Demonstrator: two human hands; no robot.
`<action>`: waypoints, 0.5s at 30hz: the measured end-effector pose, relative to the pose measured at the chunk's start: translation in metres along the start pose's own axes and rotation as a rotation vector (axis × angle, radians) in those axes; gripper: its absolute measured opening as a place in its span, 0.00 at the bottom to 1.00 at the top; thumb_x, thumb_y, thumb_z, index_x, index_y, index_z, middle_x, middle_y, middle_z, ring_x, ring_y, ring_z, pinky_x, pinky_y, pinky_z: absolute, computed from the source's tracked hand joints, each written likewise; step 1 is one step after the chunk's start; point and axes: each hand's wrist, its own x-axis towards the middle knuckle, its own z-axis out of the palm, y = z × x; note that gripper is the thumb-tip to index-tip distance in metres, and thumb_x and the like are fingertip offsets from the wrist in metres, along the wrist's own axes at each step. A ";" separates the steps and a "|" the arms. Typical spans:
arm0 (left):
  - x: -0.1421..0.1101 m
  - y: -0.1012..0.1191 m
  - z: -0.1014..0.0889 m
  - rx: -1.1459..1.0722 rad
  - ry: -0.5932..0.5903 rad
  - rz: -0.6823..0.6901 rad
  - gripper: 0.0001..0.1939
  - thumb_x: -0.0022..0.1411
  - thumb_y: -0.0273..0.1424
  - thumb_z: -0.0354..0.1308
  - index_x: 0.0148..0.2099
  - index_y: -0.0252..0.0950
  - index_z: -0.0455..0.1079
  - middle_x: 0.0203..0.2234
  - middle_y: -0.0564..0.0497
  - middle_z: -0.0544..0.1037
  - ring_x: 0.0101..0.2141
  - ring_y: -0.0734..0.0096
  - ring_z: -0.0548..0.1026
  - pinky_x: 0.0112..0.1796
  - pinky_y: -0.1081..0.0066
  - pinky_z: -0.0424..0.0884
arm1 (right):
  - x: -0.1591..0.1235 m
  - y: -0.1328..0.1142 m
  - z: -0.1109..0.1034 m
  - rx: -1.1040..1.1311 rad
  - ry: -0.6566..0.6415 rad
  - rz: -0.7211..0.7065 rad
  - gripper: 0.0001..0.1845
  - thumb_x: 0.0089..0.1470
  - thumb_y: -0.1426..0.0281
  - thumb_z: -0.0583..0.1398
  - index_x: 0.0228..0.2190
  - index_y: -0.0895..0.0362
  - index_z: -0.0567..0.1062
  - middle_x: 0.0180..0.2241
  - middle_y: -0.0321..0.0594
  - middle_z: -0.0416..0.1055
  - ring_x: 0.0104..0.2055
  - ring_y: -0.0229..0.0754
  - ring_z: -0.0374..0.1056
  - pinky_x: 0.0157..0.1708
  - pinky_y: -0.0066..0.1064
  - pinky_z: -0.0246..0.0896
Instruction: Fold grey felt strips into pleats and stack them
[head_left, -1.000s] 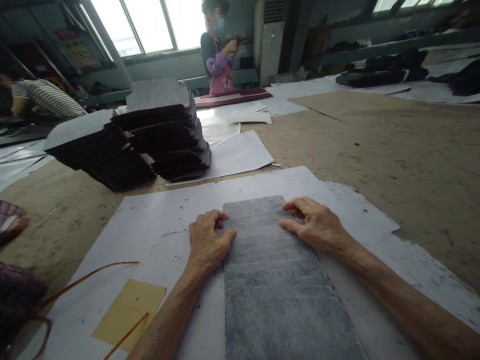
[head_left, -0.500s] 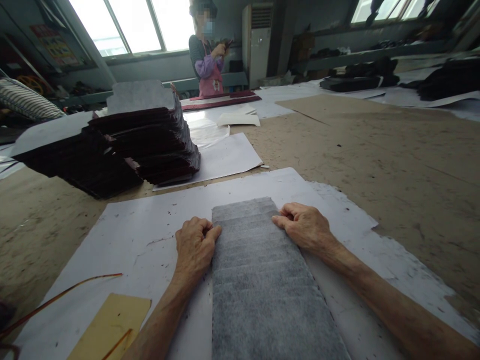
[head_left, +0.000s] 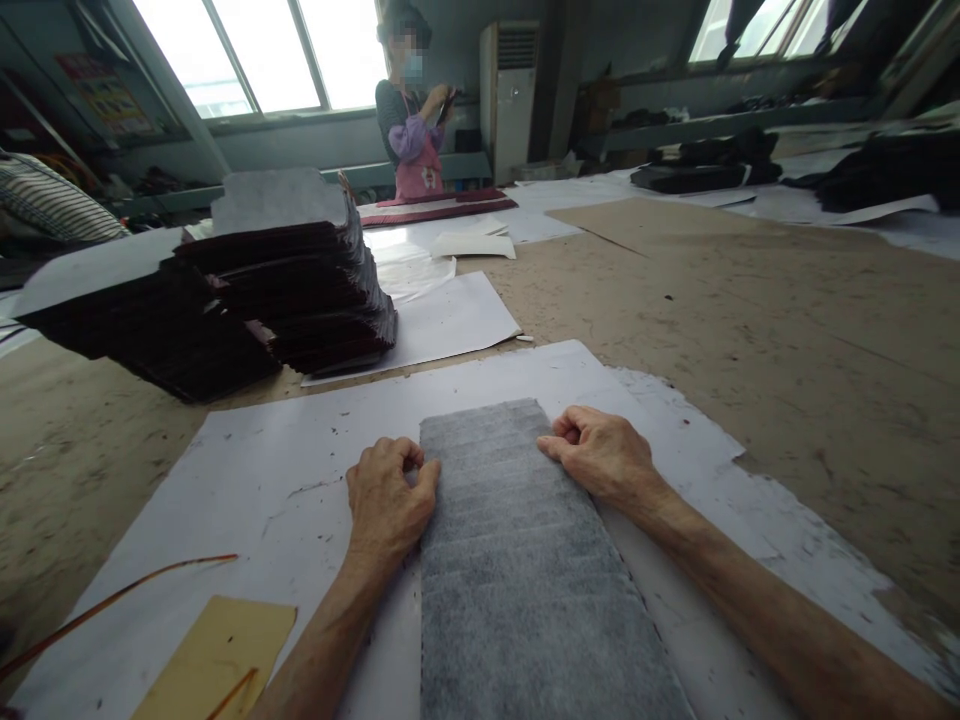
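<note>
A long grey fabric strip (head_left: 517, 560), fuzzy like interfacing and crossed by faint creases, lies flat before me and runs off the bottom of the view. At its left edge is my left hand (head_left: 391, 495), fingers curled and thumb resting on the fabric. My right hand (head_left: 600, 450) is closed at the upper right edge, with thumb and index finger pinching the border. The fingertips of both hands are partly hidden. Beneath the strip is a large white paper sheet (head_left: 262, 480), dotted with dark lint.
Tall stacks of dark cut pieces (head_left: 300, 290) topped with pale sheets stand at left. A yellow card (head_left: 214, 655) and a thin orange-brown strip (head_left: 127, 610) lie near my left forearm. Across the brown table (head_left: 787, 310) stands a person in a pink apron (head_left: 420, 175). Black bundles (head_left: 697, 175) lie at far right.
My left thumb has shifted slightly down along the strip's edge. My right hand keeps its pinch. Across the table, the person's hands have risen a little with a dark object. The view has shifted slightly.
</note>
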 end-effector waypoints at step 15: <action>-0.002 0.000 0.004 0.031 0.039 0.161 0.13 0.55 0.30 0.53 0.43 0.45 0.73 0.42 0.51 0.72 0.42 0.61 0.67 0.42 0.60 0.60 | 0.016 0.009 0.006 0.161 -0.011 -0.306 0.23 0.42 0.70 0.62 0.44 0.56 0.70 0.42 0.39 0.70 0.35 0.38 0.65 0.30 0.30 0.60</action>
